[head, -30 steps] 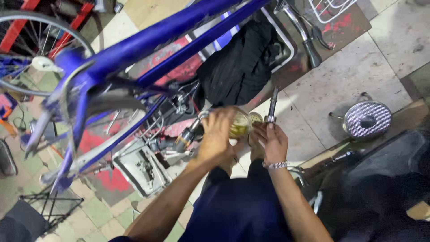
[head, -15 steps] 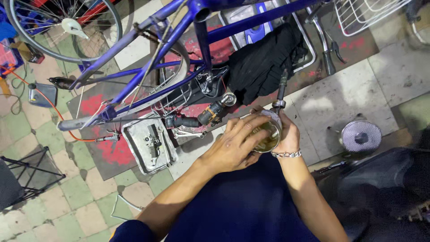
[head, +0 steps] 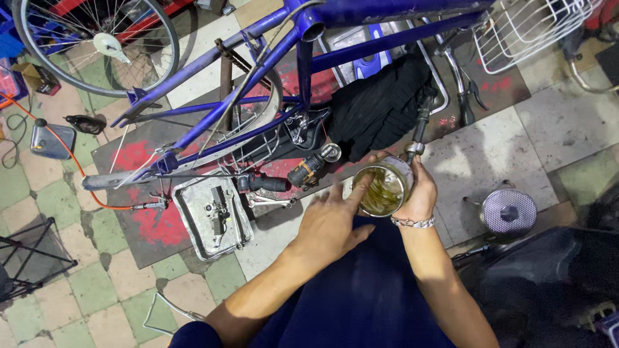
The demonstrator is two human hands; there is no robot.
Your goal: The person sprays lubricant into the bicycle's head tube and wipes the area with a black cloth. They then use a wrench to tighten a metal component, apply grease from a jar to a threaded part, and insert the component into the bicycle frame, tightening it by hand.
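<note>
Comparing with half a second back, I see my view has tipped down and nearer: the blue bicycle frame [head: 271, 84] sits higher in the picture, and more of the grey tiled floor [head: 554, 129] shows on the right. My left hand [head: 332, 222] has come off the top of the round tin [head: 382, 189]; before, it covered the tin, and now its fingers are spread, with only the forefinger reaching over the near-left rim into the yellowish grease inside. My right hand [head: 422, 193] stays where it was, wrapped around the tin's far-right side, a metal bracelet [head: 412, 222] at the wrist

The tin sits just above my lap, near the middle of the view, its open mouth facing up towards me, so its axis runs roughly along my line of sight. A slim dark tool [head: 419, 125] rises from the right hand; its long axis points far and slightly right, towards the black cloth [head: 380, 106] draped under the frame

Both forearms reach from the near edge, the left angled up to the right, the right nearly straight ahead. On the floor to the left lies a metal tray [head: 193, 235] of parts; to the right, a round perforated metal lid [head: 509, 211]
</note>
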